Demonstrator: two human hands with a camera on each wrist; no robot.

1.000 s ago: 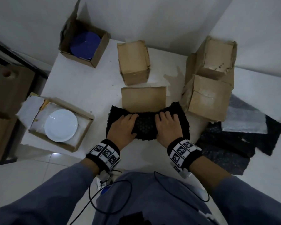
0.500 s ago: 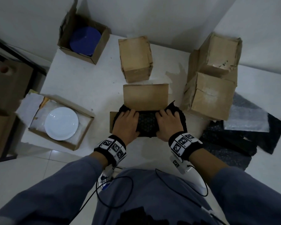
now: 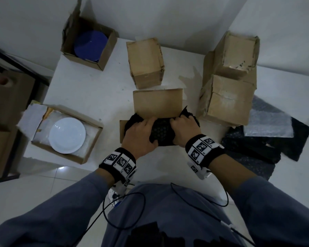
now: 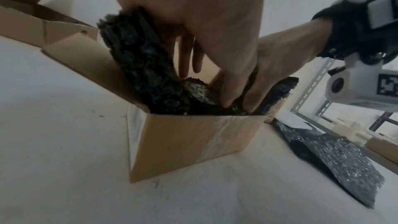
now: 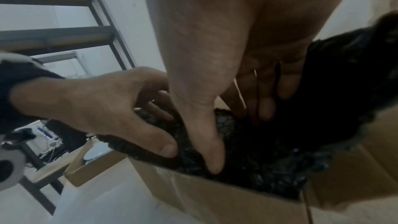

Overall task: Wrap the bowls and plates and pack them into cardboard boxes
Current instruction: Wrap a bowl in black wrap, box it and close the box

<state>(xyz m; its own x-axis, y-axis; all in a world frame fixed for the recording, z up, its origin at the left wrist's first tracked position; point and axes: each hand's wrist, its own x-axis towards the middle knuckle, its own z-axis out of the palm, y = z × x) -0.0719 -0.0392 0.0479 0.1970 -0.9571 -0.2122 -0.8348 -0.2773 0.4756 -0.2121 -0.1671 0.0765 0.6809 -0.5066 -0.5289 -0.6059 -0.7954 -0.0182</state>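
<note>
Hands are meeting over the open box (image 3: pixel 157 102) at the middle of the table (image 3: pixel 89 97). The left hand (image 3: pixel 141 134) is lying on the black bundle (image 3: pixel 161 131), fingers reaching down into the box, thumb pressing the wrap at the near edge; the right hand (image 3: pixel 184 129) is doing the same beside it. Both are pressing with fairly straight fingers, though the fingertips are sinking out of sight behind the wrap, so how far they are curling under is hard to say. The bundle is sitting partly inside the box, its ends sticking up above the rim on either side. Whatever dish is lying inside the wrap is fully hidden.

The box's far flap is standing up and blocking the view of its inside from the head camera. To the left, a white plate (image 3: pixel 67 134) is resting in a shallow box (image 3: pixel 89 148); at the far left corner a blue dish (image 3: pixel 91 46) is showing in another box (image 3: pixel 103 56), its shape unclear. Closed boxes (image 3: pixel 227 102) are standing to the right, with more wrap sheets (image 3: pixel 257 148) lying beside them, partly cut off by the right arm.
</note>
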